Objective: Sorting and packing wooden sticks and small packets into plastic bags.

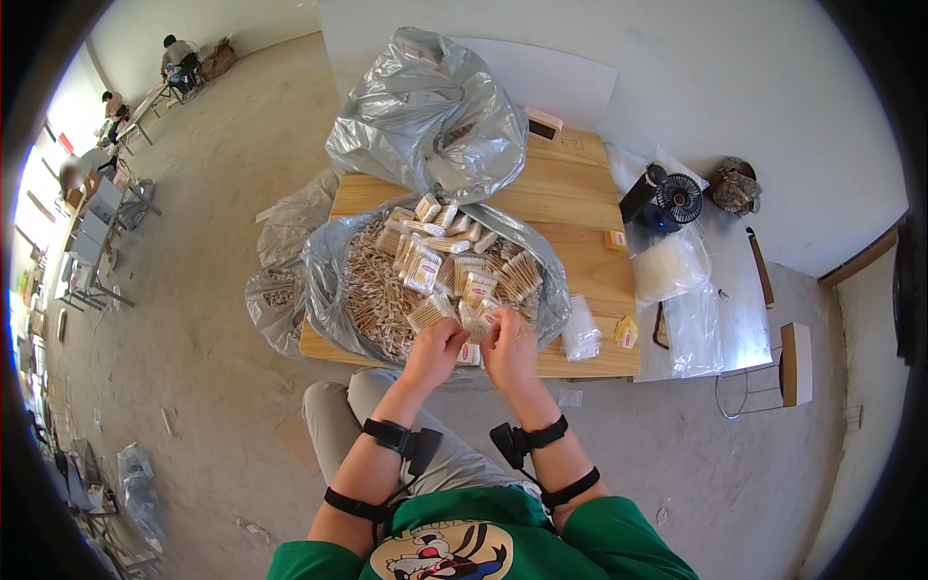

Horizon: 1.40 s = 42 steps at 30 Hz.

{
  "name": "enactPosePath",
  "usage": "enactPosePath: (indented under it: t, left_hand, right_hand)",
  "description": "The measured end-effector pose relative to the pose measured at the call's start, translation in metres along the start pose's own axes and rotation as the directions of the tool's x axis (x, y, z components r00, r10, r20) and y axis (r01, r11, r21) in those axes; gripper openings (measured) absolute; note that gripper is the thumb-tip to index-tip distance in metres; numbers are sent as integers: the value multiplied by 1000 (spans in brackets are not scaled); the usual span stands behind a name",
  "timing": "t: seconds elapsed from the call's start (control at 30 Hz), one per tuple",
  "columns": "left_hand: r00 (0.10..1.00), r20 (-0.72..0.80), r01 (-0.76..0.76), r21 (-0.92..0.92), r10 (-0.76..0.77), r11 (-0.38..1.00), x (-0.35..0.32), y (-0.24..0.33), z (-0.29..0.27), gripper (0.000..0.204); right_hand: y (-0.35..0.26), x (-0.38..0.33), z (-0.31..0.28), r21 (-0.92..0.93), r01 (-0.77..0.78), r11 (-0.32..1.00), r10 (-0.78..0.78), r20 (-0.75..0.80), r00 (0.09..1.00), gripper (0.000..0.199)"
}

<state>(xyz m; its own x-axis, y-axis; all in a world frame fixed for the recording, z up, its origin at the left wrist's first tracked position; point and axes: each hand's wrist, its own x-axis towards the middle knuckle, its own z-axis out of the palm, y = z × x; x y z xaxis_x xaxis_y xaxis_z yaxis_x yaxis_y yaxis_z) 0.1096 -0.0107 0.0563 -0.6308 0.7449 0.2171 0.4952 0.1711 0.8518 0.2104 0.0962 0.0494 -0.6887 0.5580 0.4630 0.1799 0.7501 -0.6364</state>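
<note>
Here, left hand (434,350) and right hand (507,346), fingers clamped on one small packet of cotton swabs (476,324) at the desk's (580,193) near edge; best gripped by its edges, kept over the grey bag (329,280).

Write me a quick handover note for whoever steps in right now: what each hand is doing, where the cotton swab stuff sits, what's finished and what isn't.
Left hand: closed on a small bundle of swabs at the near edge of the pile.
Right hand: pinching a small clear packet, held against the left hand's bundle.
Things: loose swabs fill the open grey bag on the wooden table.
Done: several filled packets lie on top of the pile, toward its far side.
Left: a large heap of loose swabs is unpacked. Empty clear bags lie to the right; a second, crumpled grey bag stands behind.
</note>
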Motion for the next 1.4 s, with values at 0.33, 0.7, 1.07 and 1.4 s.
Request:
enactPosePath:
  t: [0.33, 0.7, 1.07, 1.4]
  left_hand:
    - [992, 57, -118, 44, 115, 992, 0, -5, 5, 17]
    - [970, -158, 107, -416, -187, 903, 4, -27, -1, 27]
    - [974, -92, 191, -170, -208, 967, 10, -5, -9, 20]
    - [994, -99, 33, -22, -35, 999, 20, -10, -3, 23]
  right_hand:
    - [0, -7, 6, 146, 57, 988, -54, -22, 998, 25]
    - [12, -6, 7, 715, -503, 484, 484, 260, 835, 11]
    - [28, 2, 7, 508, -495, 705, 601, -57, 797, 13]
    - [8, 28, 11, 480, -199, 854, 162, 118, 980, 10]
